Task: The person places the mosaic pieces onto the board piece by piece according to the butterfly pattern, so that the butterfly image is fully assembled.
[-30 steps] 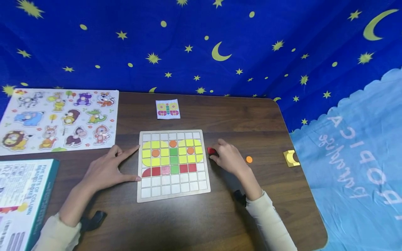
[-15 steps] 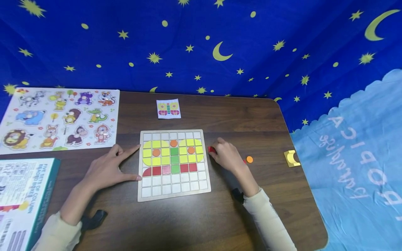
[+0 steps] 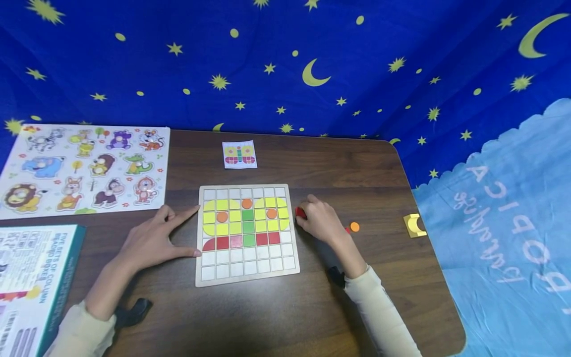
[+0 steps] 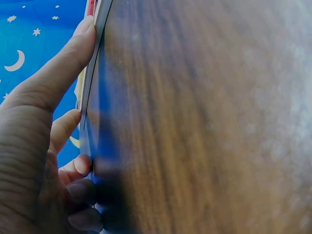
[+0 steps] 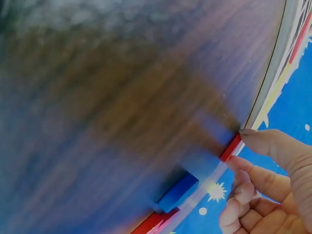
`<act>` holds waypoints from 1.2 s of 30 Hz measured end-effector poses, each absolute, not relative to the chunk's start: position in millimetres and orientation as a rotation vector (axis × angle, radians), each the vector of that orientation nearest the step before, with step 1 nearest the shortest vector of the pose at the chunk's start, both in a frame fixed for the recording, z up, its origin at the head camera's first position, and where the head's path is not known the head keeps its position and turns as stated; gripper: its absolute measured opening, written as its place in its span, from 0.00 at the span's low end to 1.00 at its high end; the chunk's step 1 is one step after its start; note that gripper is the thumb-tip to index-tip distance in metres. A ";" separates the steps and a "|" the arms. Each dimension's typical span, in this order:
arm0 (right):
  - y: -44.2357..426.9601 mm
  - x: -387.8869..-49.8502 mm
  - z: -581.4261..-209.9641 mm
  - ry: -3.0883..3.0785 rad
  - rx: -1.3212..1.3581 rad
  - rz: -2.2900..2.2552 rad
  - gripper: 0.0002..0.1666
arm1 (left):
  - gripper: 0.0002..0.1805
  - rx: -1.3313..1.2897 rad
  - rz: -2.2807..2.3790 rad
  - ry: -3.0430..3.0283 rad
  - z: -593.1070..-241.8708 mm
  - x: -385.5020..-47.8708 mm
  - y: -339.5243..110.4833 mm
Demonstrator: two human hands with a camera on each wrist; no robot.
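A square wooden grid board (image 3: pixel 223 277) bears yellow, green, red and orange tiles, plus one pink tile. Spread wide, the thumb and index finger of my left hand (image 3: pixel 147 240) touch the board's left edge. Just off its right edge, my right hand (image 3: pixel 320 220) pinches a red tile (image 5: pixel 231 146) between thumb and finger. In the head view that red tile shows only in part beside the fingertips. Nearby in the right wrist view are a blue piece (image 5: pixel 179 191) and another red piece (image 5: pixel 153 223), both hidden by the hand in the head view or nearly so.
A small butterfly picture card (image 3: pixel 239 154) lies behind the board. An orange disc (image 3: pixel 354 226) and a yellow piece (image 3: pixel 414 226) are to the right. On the left lie an animal puzzle board (image 3: pixel 85 171) and a box (image 3: pixel 67 263).
My right hand has shifted slightly left, and a bit of red now shows beside the orange disc. The left hand keeps its place at the board's edge.
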State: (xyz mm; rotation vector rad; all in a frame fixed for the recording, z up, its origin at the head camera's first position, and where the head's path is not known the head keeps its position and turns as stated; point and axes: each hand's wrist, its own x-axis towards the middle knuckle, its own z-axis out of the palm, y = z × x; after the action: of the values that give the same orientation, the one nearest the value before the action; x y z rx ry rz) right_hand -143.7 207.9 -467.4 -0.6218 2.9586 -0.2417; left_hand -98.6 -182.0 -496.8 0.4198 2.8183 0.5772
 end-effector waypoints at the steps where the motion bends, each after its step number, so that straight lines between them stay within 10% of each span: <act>1: 208.1 -143.1 -467.1 2.960 -0.616 -0.243 0.09 | 0.60 0.423 0.580 2.816 -496.5 -98.5 -181.9; 36: 176.4 -94.9 -463.1 2.881 -0.690 -0.397 0.14 | 0.62 0.393 0.573 2.797 -494.9 -98.9 -180.7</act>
State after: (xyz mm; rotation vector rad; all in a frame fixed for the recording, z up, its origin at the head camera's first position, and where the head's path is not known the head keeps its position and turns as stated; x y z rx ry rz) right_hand -94.9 176.4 -463.1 -0.6897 2.8815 -0.3971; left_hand -98.9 -180.7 -494.9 0.3931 2.7966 0.5728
